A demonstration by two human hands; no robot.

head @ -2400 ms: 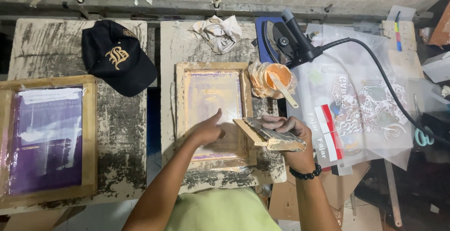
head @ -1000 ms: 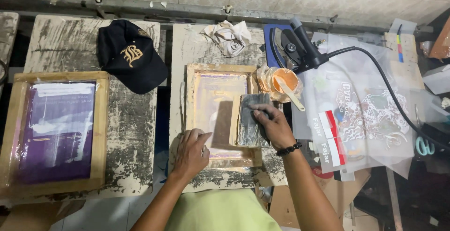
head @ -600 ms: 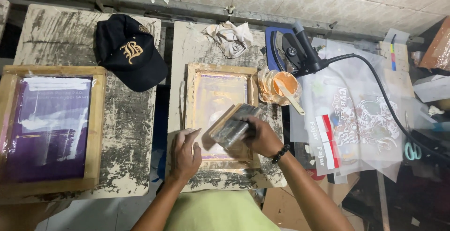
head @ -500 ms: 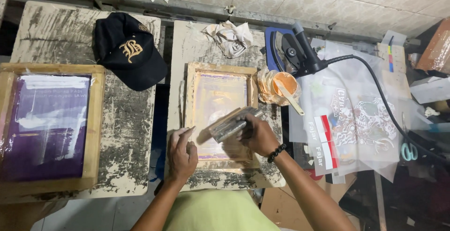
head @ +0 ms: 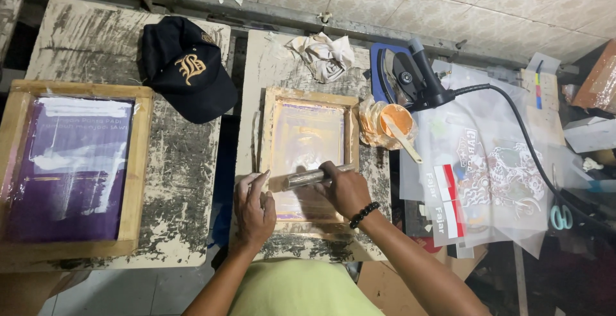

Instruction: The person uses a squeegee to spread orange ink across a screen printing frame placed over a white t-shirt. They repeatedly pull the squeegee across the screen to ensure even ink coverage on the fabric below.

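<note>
Two printing screens were noted. A small wooden-framed screen (head: 307,155) lay flat on the middle bench (head: 269,66), its mesh pale pink and violet. A larger wooden-framed screen (head: 67,168) lay on the left bench (head: 83,40), its mesh purple with white tape along the top. To the right, clear plastic transfer sheets (head: 494,175) lay overlapped, carrying white line artwork and small red-and-white rectangular labels (head: 444,200). An orange-smeared plastic bag (head: 375,123) sat just beside the small screen.
</note>
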